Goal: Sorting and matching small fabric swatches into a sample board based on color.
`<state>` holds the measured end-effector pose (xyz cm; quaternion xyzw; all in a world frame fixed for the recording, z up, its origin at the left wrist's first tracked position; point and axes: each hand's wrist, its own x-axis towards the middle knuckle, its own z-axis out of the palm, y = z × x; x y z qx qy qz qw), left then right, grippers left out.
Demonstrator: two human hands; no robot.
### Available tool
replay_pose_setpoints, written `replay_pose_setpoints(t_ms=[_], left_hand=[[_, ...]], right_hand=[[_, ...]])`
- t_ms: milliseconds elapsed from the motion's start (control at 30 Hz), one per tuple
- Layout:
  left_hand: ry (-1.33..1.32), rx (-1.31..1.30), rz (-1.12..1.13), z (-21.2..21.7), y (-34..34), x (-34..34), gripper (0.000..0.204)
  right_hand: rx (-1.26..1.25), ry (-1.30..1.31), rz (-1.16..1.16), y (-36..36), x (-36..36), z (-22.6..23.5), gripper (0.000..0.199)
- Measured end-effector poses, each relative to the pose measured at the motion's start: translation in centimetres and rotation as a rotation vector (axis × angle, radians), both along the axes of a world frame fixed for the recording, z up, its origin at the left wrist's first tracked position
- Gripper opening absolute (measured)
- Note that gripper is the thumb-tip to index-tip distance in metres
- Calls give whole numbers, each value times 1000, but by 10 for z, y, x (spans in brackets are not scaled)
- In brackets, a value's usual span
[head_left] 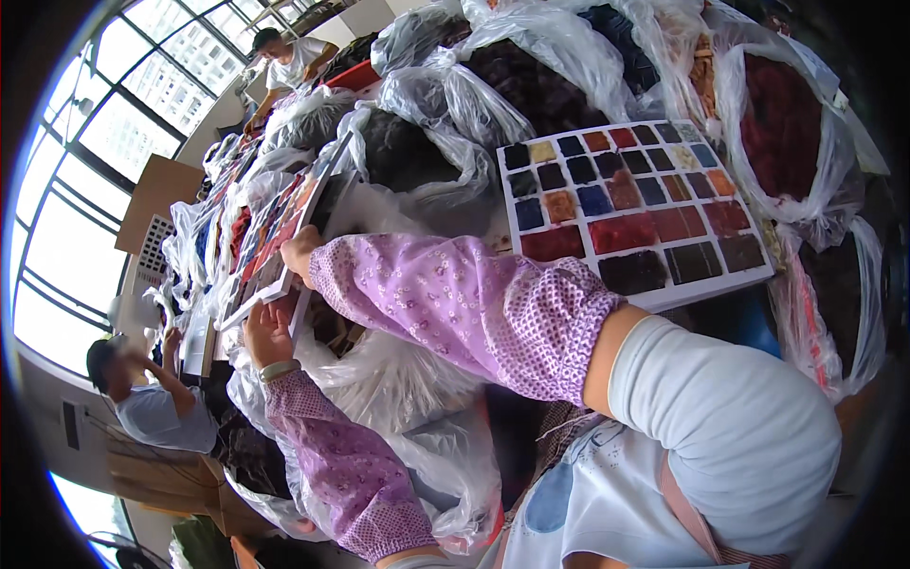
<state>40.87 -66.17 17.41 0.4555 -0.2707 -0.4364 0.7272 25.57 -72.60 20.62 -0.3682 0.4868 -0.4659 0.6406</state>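
Observation:
A white board with rows of coloured fibre swatches (pixel 271 248) stands tilted on the left, seen at a steep angle. My right hand (pixel 301 254) reaches across to it and is closed on its near edge. Lower down, my left hand (pixel 268 334) grips the bottom corner, palm partly showing, with the fingertips partly hidden. Purple flowered sleeve covers (pixel 445 299) wrap both forearms. A second swatch board (pixel 654 294), also white with dark, red, brown and blue patches, lies to the right beyond my right arm.
Clear plastic bags (pixel 417 133) full of dark fibre crowd the far side, and a bag of deep red fibre (pixel 782 128) sits far right. More plastic (pixel 398 379) lies below my arms. A person (pixel 166 403) is at the left; another person (pixel 294 62) works farther back by the windows.

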Motion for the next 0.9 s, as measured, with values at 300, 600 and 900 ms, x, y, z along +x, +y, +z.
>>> replay_pose_setpoints(t_ms=[300,600,900], left_hand=[[350,-224,32,7,19,-58,49],[340,-206,-609,4,-15,-254,23],[-830,27,-1025,-41,-84,-332,51]], right_hand=[[-242,-297,322,30,-318,13,27],[-334,-221,36,130,-551,5,29],[-802,168,-345,154,-651,-42,26]])
